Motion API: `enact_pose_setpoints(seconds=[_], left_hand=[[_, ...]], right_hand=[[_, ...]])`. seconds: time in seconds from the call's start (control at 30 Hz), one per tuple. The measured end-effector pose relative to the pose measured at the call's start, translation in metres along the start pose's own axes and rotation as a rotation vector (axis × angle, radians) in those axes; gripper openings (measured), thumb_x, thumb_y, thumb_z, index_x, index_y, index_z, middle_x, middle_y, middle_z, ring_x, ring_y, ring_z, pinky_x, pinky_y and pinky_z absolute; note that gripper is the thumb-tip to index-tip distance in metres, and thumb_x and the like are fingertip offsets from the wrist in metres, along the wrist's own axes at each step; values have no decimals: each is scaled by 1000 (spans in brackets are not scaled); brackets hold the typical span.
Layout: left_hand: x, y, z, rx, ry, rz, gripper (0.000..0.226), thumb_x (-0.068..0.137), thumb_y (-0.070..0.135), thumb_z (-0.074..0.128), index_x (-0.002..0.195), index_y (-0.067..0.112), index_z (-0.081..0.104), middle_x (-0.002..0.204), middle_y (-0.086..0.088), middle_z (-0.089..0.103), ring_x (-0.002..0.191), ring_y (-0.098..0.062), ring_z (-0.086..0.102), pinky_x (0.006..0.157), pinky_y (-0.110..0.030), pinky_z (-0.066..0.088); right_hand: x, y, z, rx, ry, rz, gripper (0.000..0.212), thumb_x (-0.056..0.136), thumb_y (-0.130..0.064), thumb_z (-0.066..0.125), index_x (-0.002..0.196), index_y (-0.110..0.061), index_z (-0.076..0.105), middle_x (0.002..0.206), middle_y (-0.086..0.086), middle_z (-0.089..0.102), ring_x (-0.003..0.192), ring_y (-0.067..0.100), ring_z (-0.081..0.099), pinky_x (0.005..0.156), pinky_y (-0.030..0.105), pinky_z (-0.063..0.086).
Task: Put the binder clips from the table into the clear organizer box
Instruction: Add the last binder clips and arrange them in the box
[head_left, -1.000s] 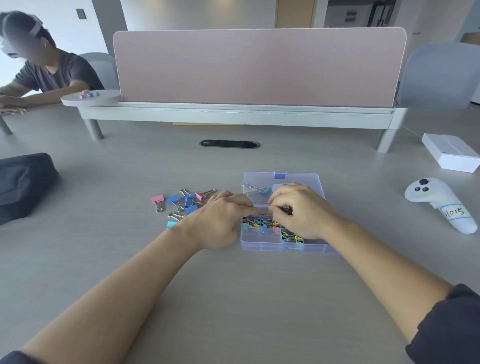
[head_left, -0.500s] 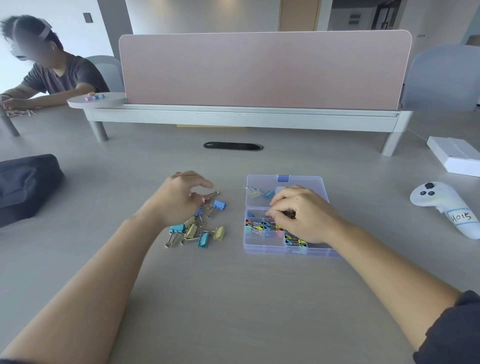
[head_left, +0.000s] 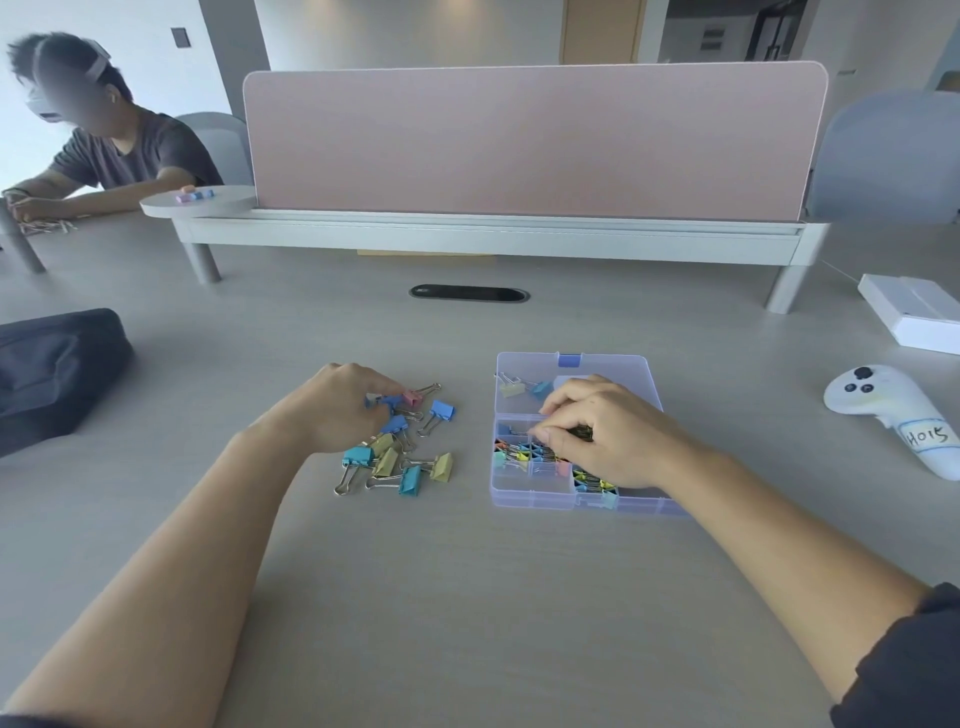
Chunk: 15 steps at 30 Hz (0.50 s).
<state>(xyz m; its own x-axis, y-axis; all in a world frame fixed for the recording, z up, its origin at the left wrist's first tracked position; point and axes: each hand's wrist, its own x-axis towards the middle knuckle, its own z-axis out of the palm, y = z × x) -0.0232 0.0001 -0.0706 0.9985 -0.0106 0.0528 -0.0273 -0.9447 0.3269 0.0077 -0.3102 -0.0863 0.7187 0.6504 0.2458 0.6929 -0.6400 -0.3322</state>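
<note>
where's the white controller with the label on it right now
In the head view the white controller lies on the table at the far right, right of the clear organizer box and just in front of a white box.

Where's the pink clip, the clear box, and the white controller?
pink clip (head_left: 413, 398), head view, on its pink body.
clear box (head_left: 530, 485), head view, on an empty near compartment.
white controller (head_left: 878, 397), head view, on its rounded head.

Readable text: one handwritten label only, on the table to my right.
Label wording: "H015", in dark marker; the second character may be a letter O.
Label position: white tag (head_left: 928, 435) stuck on the handle of the white controller (head_left: 893, 410).
</note>
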Motion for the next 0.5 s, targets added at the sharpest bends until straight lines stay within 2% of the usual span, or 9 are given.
enact_pose_setpoints(seconds=[0.17,0.33,0.5], left_hand=[[1,-1,2,-2,28,42,37,89,10,55,111,35,70,122,11,64,110,-18,56,94,-31,46],[7,9,12,39,156,34,23,92,23,60,102,39,74,99,3,72,98,-24,56,85,-37,51],[10,19,19,61,227,-33,15,88,39,63,92,29,74,97,3,70,93,-25,61,71,-28,46]], right_hand=[[1,3,2,9,34,-16,27,95,-36,53,84,-23,74,97,-12,60,95,7,50,83,27,42],[1,4,4,32,44,-5,25,95,-35,53,85,-24,73,95,-14,59,96,8,52,84,29,44],[2,5,3,41,46,6,24,95,-34,54,86,-25,74,96,-14,60,96,7,52,84,28,44]])
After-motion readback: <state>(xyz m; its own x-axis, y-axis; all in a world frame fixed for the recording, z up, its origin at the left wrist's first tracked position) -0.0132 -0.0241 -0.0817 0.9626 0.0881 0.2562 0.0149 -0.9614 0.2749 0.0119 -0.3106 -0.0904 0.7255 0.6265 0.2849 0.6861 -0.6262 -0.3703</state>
